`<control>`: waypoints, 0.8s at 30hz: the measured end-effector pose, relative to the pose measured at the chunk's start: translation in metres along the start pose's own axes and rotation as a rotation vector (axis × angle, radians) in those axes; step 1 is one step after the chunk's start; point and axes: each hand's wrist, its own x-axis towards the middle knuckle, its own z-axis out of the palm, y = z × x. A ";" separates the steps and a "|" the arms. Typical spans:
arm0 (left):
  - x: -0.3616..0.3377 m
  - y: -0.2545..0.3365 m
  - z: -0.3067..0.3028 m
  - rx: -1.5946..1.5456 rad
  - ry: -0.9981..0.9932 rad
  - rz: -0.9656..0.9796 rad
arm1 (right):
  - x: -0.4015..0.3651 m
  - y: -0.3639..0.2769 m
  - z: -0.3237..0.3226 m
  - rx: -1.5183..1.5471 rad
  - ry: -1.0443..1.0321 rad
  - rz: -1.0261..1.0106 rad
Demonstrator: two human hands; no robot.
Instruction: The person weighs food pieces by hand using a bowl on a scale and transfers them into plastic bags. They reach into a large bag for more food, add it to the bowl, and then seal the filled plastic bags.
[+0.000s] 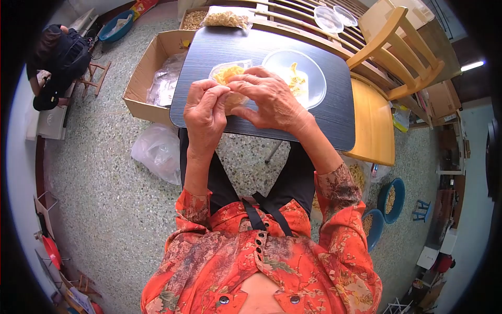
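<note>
My left hand point(205, 112) is closed in a pinch at the near side of a small clear plastic container point(213, 73); what its fingertips hold is hidden. My right hand point(271, 98) curves over the container from the right, its fingertips meeting those of the left hand. Yellow dried pieces point(228, 74) show in the container just beyond my fingers. To the right, a large translucent plastic bowl point(317, 78) holds more yellow pieces point(297, 82). Both container and bowl are on a small dark table point(251, 44).
A cardboard box point(140, 94) with clear plastic packaging stands left of the table. A filled clear bag point(226, 20) lies at the far edge. A wooden chair point(371, 123) adjoins the right side. Blue basins point(391, 199) stand on the floor. Another person point(60, 63) sits far left.
</note>
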 end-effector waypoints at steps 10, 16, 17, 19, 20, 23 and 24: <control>0.004 0.009 0.003 0.057 -0.015 -0.020 | -0.002 0.015 0.000 0.026 0.003 0.057; 0.000 0.004 0.002 0.076 0.007 -0.062 | -0.018 0.043 -0.042 0.107 0.204 0.372; -0.001 0.003 0.001 0.067 0.013 -0.072 | -0.026 0.058 -0.046 -0.065 0.175 0.442; 0.000 0.004 0.002 0.053 0.022 -0.078 | -0.034 0.068 -0.048 -0.199 0.051 0.530; -0.001 0.005 0.002 0.043 0.016 -0.082 | -0.037 0.073 -0.046 -0.297 -0.061 0.601; 0.000 0.006 0.002 0.043 0.011 -0.084 | -0.037 0.079 -0.040 -0.380 -0.209 0.712; 0.000 0.006 0.002 0.051 0.008 -0.080 | -0.037 0.083 -0.036 -0.448 -0.235 0.709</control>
